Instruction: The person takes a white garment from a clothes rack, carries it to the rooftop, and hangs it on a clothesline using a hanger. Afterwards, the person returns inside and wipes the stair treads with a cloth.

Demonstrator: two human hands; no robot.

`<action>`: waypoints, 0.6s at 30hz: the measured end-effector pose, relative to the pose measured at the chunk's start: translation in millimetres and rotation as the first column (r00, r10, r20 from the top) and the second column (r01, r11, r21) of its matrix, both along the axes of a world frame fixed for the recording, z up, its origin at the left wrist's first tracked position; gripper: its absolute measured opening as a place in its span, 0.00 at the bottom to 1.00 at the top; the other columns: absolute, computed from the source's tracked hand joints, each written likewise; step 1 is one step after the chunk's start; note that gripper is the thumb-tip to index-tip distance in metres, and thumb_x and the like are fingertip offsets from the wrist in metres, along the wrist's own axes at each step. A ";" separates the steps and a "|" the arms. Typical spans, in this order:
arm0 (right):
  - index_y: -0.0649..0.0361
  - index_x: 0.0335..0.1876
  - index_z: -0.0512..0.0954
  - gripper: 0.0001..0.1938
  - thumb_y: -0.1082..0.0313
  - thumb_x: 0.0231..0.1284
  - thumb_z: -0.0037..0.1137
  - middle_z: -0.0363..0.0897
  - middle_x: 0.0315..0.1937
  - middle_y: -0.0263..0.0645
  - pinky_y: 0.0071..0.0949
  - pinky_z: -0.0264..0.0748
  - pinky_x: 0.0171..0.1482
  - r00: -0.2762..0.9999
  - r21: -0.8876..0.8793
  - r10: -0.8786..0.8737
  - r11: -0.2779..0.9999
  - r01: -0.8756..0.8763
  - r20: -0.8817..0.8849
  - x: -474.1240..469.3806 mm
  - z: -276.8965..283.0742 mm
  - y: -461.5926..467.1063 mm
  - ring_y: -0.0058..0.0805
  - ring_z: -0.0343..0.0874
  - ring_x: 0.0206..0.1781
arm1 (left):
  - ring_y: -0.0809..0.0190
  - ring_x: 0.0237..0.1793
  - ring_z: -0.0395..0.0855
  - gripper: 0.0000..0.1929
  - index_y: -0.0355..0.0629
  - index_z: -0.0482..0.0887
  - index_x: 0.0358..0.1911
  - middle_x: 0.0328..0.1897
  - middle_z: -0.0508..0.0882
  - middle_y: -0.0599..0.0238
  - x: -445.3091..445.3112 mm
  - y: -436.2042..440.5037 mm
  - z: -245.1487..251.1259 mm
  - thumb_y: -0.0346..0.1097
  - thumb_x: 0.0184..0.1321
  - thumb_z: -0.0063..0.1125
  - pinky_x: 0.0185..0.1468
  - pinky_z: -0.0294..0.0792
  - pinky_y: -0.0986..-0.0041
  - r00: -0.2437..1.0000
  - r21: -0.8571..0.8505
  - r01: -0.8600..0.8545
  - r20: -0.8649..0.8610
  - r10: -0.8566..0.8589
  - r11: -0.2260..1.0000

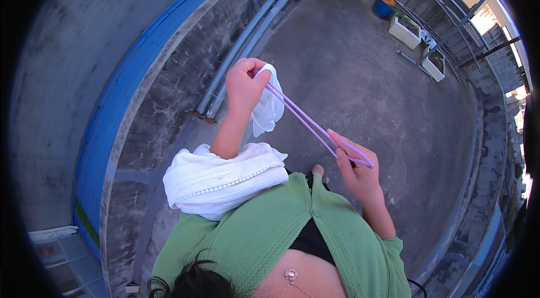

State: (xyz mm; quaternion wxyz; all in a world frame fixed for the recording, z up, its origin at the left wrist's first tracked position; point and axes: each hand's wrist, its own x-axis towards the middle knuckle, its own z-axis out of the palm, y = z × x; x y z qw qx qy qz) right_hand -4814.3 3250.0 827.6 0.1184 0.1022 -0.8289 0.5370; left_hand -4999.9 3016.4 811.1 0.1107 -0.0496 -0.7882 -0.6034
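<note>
My left hand [244, 82], raised in front of me, pinches a thin white cloth [268, 110] at its upper edge. The cloth hangs down beside my wrist. Between my hands stretches a lilac clothes hanger [301, 118], seen almost edge-on as two narrow bars. Its far end meets my left fingers and the white cloth; exactly how they join there is hidden. Lower and to the right, my right hand [360, 171] grips the hanger's rounded near end between thumb and fingers. A bunched white garment [228, 182] with a beaded trim is draped over my left forearm.
Two long grey pipes [253, 28] run beside a weathered concrete parapet [168, 66] on the left. Beyond it is blue sheeting [126, 82]. At the far right stand a blue barrel [383, 9], white planters [405, 32] and metal rails [460, 23]. Concrete floor [358, 74] lies ahead.
</note>
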 end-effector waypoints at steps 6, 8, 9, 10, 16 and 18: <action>0.57 0.63 0.79 0.19 0.78 0.68 0.53 0.76 0.24 0.36 0.21 0.68 0.30 0.991 0.044 -0.028 0.999 0.022 0.132 -11.5 -5.0 -20.8 0.19 0.69 0.23 | 0.71 0.27 0.75 0.08 0.36 0.89 0.35 0.29 0.78 0.69 11.4 19.8 2.5 0.27 0.50 0.63 0.33 0.68 0.78 0.984 -0.191 0.045 -0.159 -0.076 0.981; 0.58 0.63 0.79 0.18 0.78 0.69 0.52 0.76 0.24 0.36 0.21 0.69 0.30 0.996 0.109 -0.034 0.994 0.025 0.082 -3.9 1.7 -17.4 0.20 0.69 0.23 | 0.71 0.26 0.75 0.08 0.37 0.89 0.34 0.28 0.78 0.69 8.2 16.4 8.3 0.27 0.50 0.63 0.32 0.68 0.77 0.978 -0.183 0.011 -0.205 -0.049 0.983; 0.58 0.62 0.79 0.18 0.77 0.69 0.52 0.76 0.24 0.37 0.21 0.69 0.30 0.997 0.053 -0.015 0.999 0.012 0.072 0.0 4.6 -15.4 0.19 0.70 0.23 | 0.70 0.26 0.75 0.07 0.37 0.89 0.34 0.28 0.78 0.69 6.6 13.8 12.3 0.27 0.50 0.63 0.32 0.68 0.77 0.981 -0.175 -0.007 -0.194 -0.027 0.985; 0.58 0.62 0.79 0.18 0.77 0.69 0.52 0.77 0.25 0.37 0.21 0.69 0.30 0.995 0.007 -0.009 1.000 0.008 0.101 3.4 6.7 -13.1 0.19 0.70 0.24 | 0.70 0.26 0.75 0.07 0.37 0.89 0.34 0.28 0.78 0.69 5.8 11.9 15.9 0.26 0.50 0.63 0.32 0.68 0.77 0.982 -0.163 -0.016 -0.187 -0.015 0.986; 0.62 0.56 0.81 0.14 0.75 0.69 0.53 0.78 0.27 0.36 0.22 0.71 0.33 0.990 -0.009 -0.133 0.991 0.134 0.040 -30.0 -42.2 -23.7 0.20 0.74 0.27 | 0.64 0.28 0.77 0.09 0.37 0.88 0.37 0.28 0.78 0.65 54.7 58.5 13.1 0.27 0.50 0.63 0.32 0.68 0.73 0.933 -0.238 0.268 -0.178 -0.313 0.933; 0.66 0.51 0.81 0.10 0.75 0.68 0.54 0.79 0.28 0.32 0.22 0.71 0.34 0.984 -0.130 -0.131 0.980 0.147 0.123 -39.1 -69.6 -23.8 0.21 0.75 0.29 | 0.63 0.29 0.78 0.11 0.38 0.88 0.39 0.29 0.78 0.64 71.9 67.6 10.8 0.28 0.50 0.65 0.32 0.69 0.72 0.884 -0.252 0.413 -0.118 -0.452 0.875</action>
